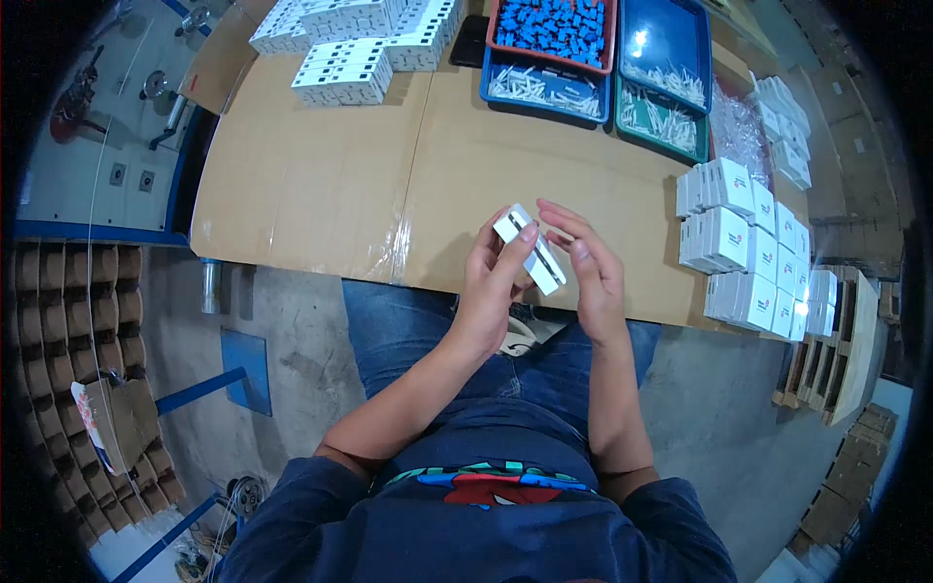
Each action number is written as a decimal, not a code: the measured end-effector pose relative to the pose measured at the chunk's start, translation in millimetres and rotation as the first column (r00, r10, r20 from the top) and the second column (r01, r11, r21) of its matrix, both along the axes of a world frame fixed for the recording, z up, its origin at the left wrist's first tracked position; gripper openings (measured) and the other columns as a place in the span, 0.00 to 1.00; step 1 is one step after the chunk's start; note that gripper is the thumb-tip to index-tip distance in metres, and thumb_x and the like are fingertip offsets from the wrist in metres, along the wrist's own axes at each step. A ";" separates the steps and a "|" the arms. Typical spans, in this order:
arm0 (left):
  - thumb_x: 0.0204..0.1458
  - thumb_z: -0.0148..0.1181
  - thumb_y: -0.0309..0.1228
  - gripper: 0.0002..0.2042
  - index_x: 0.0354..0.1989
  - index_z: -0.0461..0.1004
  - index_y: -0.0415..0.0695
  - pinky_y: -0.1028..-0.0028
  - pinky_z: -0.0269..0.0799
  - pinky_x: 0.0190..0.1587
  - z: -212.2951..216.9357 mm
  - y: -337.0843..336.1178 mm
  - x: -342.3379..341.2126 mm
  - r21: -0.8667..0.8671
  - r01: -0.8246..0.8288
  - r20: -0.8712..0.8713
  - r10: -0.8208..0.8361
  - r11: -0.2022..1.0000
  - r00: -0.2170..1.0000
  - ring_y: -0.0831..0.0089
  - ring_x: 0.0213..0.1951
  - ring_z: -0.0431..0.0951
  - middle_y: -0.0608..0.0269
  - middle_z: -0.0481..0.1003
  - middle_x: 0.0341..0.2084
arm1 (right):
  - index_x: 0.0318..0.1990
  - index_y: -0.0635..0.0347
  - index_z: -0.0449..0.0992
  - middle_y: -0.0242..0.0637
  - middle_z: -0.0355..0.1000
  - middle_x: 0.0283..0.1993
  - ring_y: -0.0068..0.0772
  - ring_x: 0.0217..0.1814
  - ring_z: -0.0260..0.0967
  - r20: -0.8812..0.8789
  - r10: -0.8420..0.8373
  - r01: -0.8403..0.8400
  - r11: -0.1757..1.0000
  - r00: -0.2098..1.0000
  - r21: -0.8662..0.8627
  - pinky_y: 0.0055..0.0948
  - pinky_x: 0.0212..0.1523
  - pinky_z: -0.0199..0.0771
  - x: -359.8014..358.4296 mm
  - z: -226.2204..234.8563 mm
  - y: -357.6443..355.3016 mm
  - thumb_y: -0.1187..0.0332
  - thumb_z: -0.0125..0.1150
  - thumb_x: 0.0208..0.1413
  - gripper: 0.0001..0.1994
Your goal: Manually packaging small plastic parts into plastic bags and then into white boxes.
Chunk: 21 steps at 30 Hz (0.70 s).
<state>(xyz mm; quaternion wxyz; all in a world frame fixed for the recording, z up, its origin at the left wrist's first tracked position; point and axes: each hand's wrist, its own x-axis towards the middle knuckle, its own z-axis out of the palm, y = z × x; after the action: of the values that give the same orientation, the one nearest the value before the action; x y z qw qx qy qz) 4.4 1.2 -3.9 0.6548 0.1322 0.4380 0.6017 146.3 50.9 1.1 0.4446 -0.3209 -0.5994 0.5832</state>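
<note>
My left hand [494, 291] is closed around a small white box-shaped piece [544, 264], its thumb lying across the upper side. The piece is tilted and has a dark, broken stripe or row of slots along its narrow face. Just to its right is my right hand [595, 272], fingers stretched and apart, with nothing seen in it. Whether its fingertips touch the piece's far side I cannot tell. Both hands are over the near edge of the cardboard-covered table [321, 194].
White boxes stand stacked at the right [724, 238]; white blocks with dark slots [342, 76] pile up at the far left. Trays at the back hold blue parts [549, 31] and white slim parts [544, 89]. A clear plastic bag [739, 131] lies beside them.
</note>
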 end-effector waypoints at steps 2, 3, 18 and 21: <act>0.62 0.62 0.42 0.29 0.67 0.61 0.47 0.80 0.71 0.40 3.4 -1.4 4.3 0.015 -0.049 0.009 0.049 0.999 0.999 0.82 0.43 0.73 0.68 0.69 0.49 | 0.57 0.64 0.76 0.46 0.67 0.68 0.38 0.69 0.64 0.046 -0.002 0.001 1.000 0.999 0.004 0.36 0.67 0.63 -4.0 0.7 -3.2 0.64 0.51 0.69 0.17; 0.63 0.62 0.41 0.29 0.68 0.60 0.47 0.78 0.73 0.44 1.5 -3.3 4.2 0.035 -0.037 -0.029 0.038 0.999 0.999 0.80 0.48 0.73 0.66 0.69 0.51 | 0.58 0.63 0.76 0.47 0.66 0.68 0.40 0.70 0.64 0.048 0.021 -0.022 1.000 0.999 0.015 0.38 0.68 0.62 -2.0 -1.3 -2.4 0.65 0.58 0.65 0.18; 0.67 0.41 0.60 0.32 0.73 0.55 0.56 0.65 0.73 0.52 9.1 -4.0 4.9 0.015 0.029 -0.059 -0.028 0.999 0.998 0.70 0.56 0.71 0.63 0.66 0.59 | 0.59 0.64 0.76 0.46 0.69 0.65 0.38 0.68 0.66 0.016 0.042 -0.041 0.997 0.999 -0.061 0.35 0.67 0.64 -1.2 -4.6 -0.3 0.65 0.57 0.66 0.18; 0.66 0.40 0.61 0.32 0.73 0.54 0.57 0.65 0.74 0.50 6.2 -3.1 4.0 0.037 0.040 -0.038 -0.039 0.998 0.999 0.71 0.55 0.72 0.63 0.66 0.59 | 0.60 0.64 0.76 0.46 0.69 0.65 0.38 0.67 0.66 0.030 0.049 -0.049 0.999 0.998 0.004 0.34 0.67 0.65 -0.4 -3.7 1.5 0.60 0.56 0.69 0.19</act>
<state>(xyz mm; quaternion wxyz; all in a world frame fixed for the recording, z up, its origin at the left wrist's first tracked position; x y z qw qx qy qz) 8.4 -1.9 2.4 0.6556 0.1645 0.4358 0.5943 145.9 52.4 -2.6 0.4221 -0.3138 -0.6148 0.5877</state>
